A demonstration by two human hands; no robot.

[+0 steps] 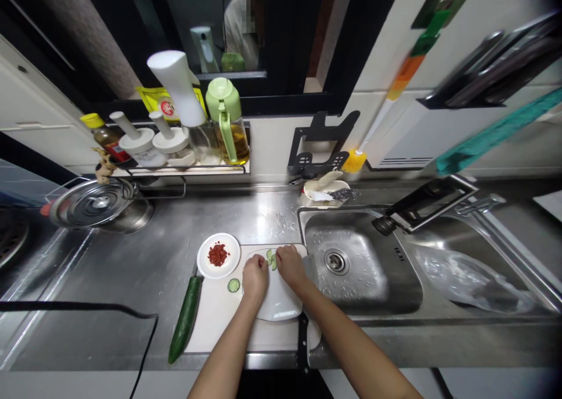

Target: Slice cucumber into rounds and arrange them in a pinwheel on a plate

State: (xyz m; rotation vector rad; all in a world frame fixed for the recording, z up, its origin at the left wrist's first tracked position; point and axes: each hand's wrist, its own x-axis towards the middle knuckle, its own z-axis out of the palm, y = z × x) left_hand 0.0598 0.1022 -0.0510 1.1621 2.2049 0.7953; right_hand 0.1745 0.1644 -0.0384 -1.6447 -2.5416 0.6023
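Note:
My left hand (255, 279) is closed in a pinch over the left side of a white dish (279, 303); what its fingers hold is hidden. On the dish's far part lie several thin cucumber slices (271, 261). My right hand (291, 266) bends its closed fingers at the right edge of these slices, touching them. The dish rests on a white cutting board (219, 328). A knife (302, 343) lies to the right, its black handle toward me. Another cucumber slice (233, 285) sits left of the dish, beyond it a whole-looking cucumber (186, 318).
A small white plate (202, 264) holds chopped red pieces (218, 254). The sink (364, 293) with its faucet (408, 205) adjoins the board. Seasoning jars (171, 144) and an oil bottle (230, 129) stand on a rack behind. A lidded pot (127, 217) and black cable (109, 307) are left.

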